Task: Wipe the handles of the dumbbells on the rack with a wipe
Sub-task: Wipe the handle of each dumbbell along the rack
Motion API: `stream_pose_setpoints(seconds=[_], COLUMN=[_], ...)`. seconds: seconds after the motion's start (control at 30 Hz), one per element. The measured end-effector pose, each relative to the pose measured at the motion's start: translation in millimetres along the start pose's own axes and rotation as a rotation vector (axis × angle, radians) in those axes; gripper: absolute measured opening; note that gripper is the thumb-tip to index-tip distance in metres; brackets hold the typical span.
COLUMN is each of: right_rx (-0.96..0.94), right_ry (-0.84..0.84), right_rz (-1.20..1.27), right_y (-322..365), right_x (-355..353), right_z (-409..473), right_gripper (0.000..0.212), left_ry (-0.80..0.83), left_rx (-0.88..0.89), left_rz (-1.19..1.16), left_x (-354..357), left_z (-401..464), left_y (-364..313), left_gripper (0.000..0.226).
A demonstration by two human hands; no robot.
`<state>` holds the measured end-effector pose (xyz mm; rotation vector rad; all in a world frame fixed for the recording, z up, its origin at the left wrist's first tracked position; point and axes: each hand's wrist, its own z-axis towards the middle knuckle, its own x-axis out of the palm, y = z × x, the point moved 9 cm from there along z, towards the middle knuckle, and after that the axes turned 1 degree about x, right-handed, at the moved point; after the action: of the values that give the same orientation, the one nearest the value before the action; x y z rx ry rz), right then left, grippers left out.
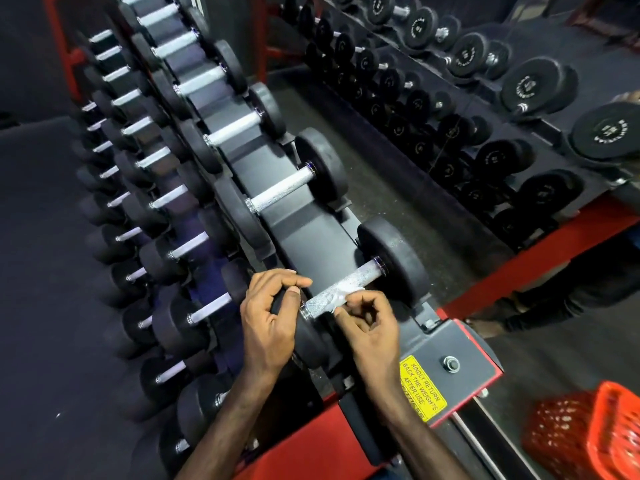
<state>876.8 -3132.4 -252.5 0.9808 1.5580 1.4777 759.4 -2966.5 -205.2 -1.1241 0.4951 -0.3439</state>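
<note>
My right hand (372, 327) pinches the thin, limp white wipe (341, 295) on the heavy dumbbell's knurled steel handle (343, 287); left hand (268, 317), curled, steadies its black end.

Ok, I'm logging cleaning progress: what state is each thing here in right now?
Nearest dumbbell: racked, wipe on its handle.
Wipe: crumpled, pinched against the handle.
Right hand: pinches the wipe.
Left hand: curled over the near weight head.
Red basket: on the floor.
</note>
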Motion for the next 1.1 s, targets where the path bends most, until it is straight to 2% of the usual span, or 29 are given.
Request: stream_pose_setpoints(seconds=[0.13,0.27,0.43,0.53,0.6,0.7,0.83,1.0,1.1], right_rx=[0.312,0.429,0.475,0.463,0.466,0.496,0.475,0.586,0.569], right_ry=[0.029,-0.066,0.0,-0.054,-0.022,0.029,-0.018,0.129,0.031], right_rz=[0.34,0.58,0.462,0.522,0.485,0.442,0.475,0.525,0.645], right_y=[-26,-28,-25,-22,-21,-23,-19,-18,-16], right_x=[16,11,14,0,2,8,-5,23,12], right_z=[-15,-11,-19,-3,-3,-12,2,-9,9], right_gripper=[0.024,0.028,0.035,0.025,0.022,0.03,0.025,0.03,0.034], left_ry=[-0.007,0.003,0.006,0.008,0.011,0.011,0.012,0.015,0.018], left_rx=[0.003,-0.015,-0.014,-0.015,-0.016,-0.012,-0.024,-0.009,-0.013], left_rz=[-0.012,-0.005,-0.019,-0.008,-0.008,-0.02,-0.008,-0.024,-0.017], left_x=[-1,1,0,1,2,0,0,0,0], left_z=[-1,0,-1,0,0,-1,0,-1,0], left_y=[-1,0,0,0,-1,0,2,1,2], left_gripper=[0.024,0.025,0.025,0.025,0.025,0.025,0.025,0.025,0.024])
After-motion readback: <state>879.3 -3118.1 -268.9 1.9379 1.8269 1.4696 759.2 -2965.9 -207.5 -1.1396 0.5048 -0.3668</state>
